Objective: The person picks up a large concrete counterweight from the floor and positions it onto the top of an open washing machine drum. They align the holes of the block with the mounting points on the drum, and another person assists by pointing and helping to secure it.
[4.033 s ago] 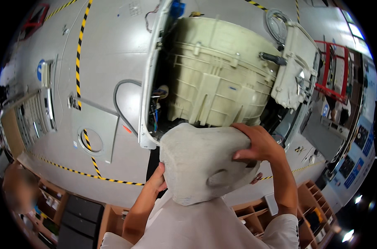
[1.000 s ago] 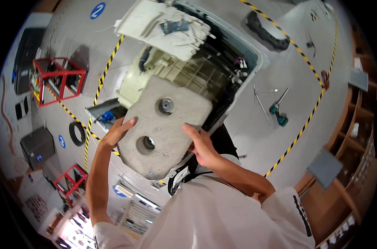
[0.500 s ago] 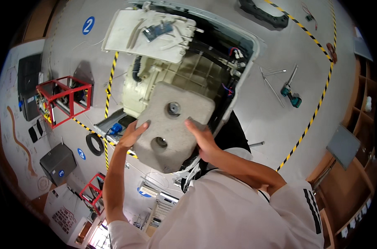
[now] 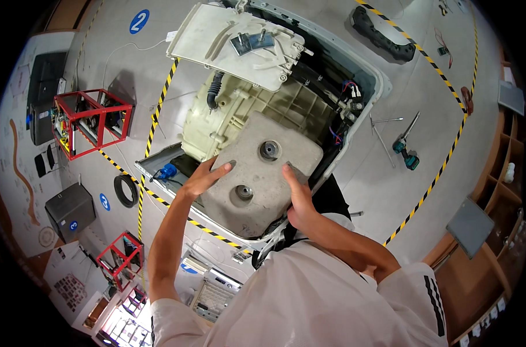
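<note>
A concrete block [image 4: 263, 173] with two round recesses, each with metal inside, lies over the lower part of an open appliance housing [image 4: 374, 74]. My left hand [image 4: 211, 176] grips its left edge, thumb on top. My right hand [image 4: 300, 196] grips its right edge, also thumb up. Under and above the block is a cream plastic tub [image 4: 211, 124] with a black corrugated hose [image 4: 213, 89]. A white plastic panel [image 4: 211, 32] carrying small metal brackets [image 4: 251, 42] spans the housing's upper part. Wiring shows at the right inner side, and a blue part at the lower-left corner.
Around the housing, on the taped floor, are red metal frames [image 4: 101, 118], a black ring [image 4: 126, 191], a gray box [image 4: 69, 211], a dark curved part [image 4: 379, 37], a cordless drill [image 4: 406, 150] and rods [image 4: 383, 139]. Wooden shelving [image 4: 465, 277] lines the right side.
Four seconds ago I held the block smooth face up at the housing's edge. The view has since turned, the recessed face is up, and the block sits further into the housing, both hands still gripping.
</note>
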The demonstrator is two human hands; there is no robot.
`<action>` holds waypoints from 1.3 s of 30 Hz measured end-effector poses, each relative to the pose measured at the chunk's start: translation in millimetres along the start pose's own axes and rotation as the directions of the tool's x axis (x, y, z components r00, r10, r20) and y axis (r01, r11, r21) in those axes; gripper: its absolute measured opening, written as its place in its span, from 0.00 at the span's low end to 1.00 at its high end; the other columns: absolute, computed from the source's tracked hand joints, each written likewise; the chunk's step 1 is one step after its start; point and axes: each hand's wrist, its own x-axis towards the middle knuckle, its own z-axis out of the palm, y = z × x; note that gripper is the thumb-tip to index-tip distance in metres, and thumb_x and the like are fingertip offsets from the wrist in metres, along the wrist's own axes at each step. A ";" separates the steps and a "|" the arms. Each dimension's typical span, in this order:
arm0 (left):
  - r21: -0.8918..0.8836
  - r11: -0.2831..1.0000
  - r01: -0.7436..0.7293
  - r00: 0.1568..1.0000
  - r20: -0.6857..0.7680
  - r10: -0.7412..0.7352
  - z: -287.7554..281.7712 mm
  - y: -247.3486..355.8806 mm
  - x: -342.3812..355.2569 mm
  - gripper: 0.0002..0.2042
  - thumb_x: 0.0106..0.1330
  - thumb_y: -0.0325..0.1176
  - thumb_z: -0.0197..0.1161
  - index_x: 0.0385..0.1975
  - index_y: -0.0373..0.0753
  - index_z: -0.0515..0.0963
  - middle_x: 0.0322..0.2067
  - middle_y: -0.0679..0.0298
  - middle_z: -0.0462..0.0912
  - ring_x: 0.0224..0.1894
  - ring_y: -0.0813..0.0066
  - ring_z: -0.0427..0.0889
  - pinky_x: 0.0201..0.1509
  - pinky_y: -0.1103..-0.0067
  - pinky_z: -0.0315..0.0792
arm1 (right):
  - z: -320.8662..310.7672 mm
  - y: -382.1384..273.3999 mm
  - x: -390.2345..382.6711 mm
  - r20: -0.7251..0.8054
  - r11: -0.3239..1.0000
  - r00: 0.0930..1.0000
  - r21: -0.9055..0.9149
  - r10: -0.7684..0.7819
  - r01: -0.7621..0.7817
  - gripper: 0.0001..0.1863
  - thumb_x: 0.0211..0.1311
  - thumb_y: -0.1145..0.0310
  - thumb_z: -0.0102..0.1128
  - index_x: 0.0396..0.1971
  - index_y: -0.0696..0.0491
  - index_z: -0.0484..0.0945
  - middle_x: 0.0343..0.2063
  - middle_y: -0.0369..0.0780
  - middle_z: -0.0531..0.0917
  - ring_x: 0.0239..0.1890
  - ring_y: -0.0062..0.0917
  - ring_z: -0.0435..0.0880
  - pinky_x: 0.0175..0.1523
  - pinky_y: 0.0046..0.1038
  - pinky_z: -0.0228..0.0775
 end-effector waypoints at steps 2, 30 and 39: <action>0.005 1.000 -0.002 1.000 0.003 0.002 0.5 1.9 1.3 0.42 0.55 0.59 0.64 0.62 0.32 0.63 0.54 0.51 0.73 0.56 0.64 0.71 0.61 0.71 0.62 | -2.3 2.1 4.6 0.018 0.999 1.000 0.031 0.012 -0.013 0.41 0.49 0.53 0.72 0.60 0.52 0.61 0.56 0.38 0.70 0.58 0.29 0.68 0.62 0.34 0.60; 0.020 0.998 -0.054 0.998 0.029 0.053 1.0 -10.2 21.5 0.50 0.53 0.61 0.64 0.66 0.31 0.53 0.61 0.45 0.64 0.63 0.57 0.66 0.66 0.68 0.59 | -9.6 8.6 25.5 0.081 1.000 0.997 0.014 -0.014 0.013 0.41 0.55 0.46 0.64 0.63 0.52 0.60 0.61 0.39 0.66 0.63 0.32 0.63 0.66 0.40 0.53; 0.043 0.996 -0.073 0.997 -0.001 0.073 4.9 -2.2 16.5 0.49 0.52 0.65 0.61 0.64 0.30 0.58 0.58 0.45 0.68 0.58 0.57 0.72 0.62 0.69 0.63 | -8.9 9.2 26.1 0.109 1.000 0.994 0.018 -0.026 0.024 0.40 0.55 0.46 0.64 0.62 0.51 0.60 0.61 0.39 0.67 0.63 0.32 0.64 0.67 0.41 0.53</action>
